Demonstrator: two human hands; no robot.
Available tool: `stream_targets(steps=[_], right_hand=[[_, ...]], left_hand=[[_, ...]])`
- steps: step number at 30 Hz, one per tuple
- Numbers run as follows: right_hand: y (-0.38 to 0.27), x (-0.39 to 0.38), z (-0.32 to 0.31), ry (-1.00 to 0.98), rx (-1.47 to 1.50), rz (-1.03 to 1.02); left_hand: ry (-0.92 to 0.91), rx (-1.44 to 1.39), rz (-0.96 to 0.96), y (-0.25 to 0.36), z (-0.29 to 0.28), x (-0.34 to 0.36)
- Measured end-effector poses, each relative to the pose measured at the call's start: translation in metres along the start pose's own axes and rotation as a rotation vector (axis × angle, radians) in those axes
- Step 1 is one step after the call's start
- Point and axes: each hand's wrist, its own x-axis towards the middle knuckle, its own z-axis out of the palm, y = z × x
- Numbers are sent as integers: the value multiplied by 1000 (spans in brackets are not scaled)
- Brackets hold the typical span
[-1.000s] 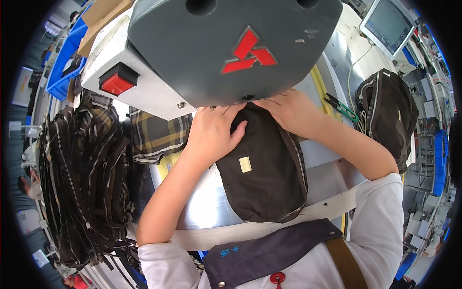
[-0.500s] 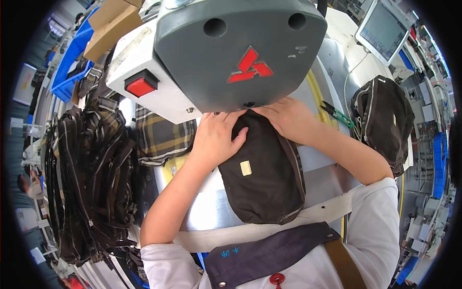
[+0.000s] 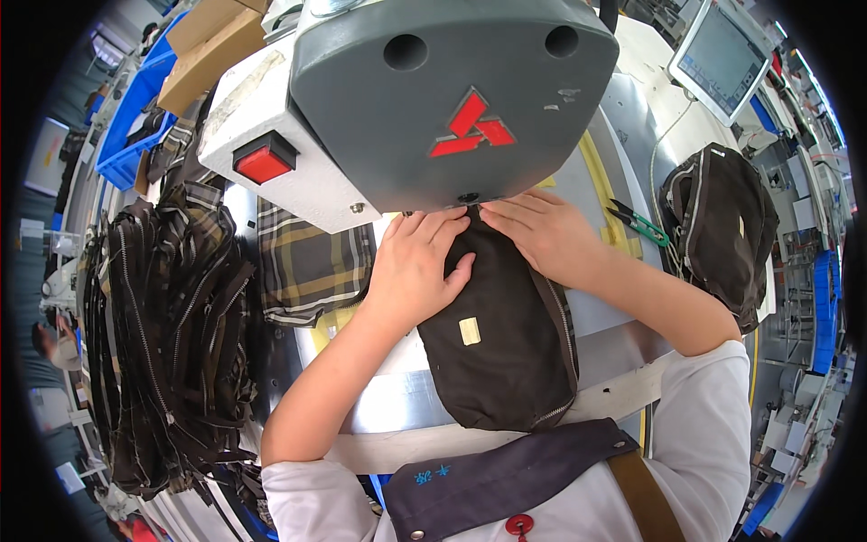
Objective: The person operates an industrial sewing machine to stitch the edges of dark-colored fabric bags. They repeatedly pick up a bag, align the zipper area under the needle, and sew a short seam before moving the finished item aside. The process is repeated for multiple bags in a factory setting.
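A dark brown zip pouch (image 3: 501,352) lies lengthwise in front of me, with a small pale yellow patch on its upper face and a metal zip along its right edge. On the pouch's far left part rests my left hand (image 3: 415,266), closed on the fabric, its thumb held apart from the fingers. My right hand (image 3: 551,237) holds the far right part, fingers bent down beside the seam. Both sets of fingertips are close under the grey sewing machine head (image 3: 452,108). That head hides the needle area and the pouch's far end.
Left of me hangs a thick heap of dark zipped pieces (image 3: 172,334). Plaid fabric (image 3: 312,262) lies beside my left hand. Green-handled thread snips (image 3: 643,224) and another dark pouch (image 3: 722,235) are at right. A white box with a red switch (image 3: 265,163) juts out left of the machine head.
Both hands and the pouch have shifted slightly toward me and to the right. The plaid fabric at left has moved a little the same way.
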Motion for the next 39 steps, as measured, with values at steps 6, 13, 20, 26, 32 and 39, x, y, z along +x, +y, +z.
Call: stream_targets(steps=[6, 13, 20, 26, 32, 39], right_hand=[[4, 1, 2, -11, -28, 9], [2, 0, 0, -8, -3, 8], [8, 3, 7, 18, -36, 17], [13, 12, -1, -52, -11, 32], [11, 7, 8, 32, -1, 38], [10, 3, 13, 166, 5, 72]], left_hand=[[-4, 5, -2, -3, 1, 1], [17, 13, 31, -5, 1, 2], [-25, 47, -33, -5, 2, 1], [-73, 115, -100, -9, 3, 9], [-22, 109, -51, -9, 4, 7], [-47, 57, -93, -5, 5, 7]])
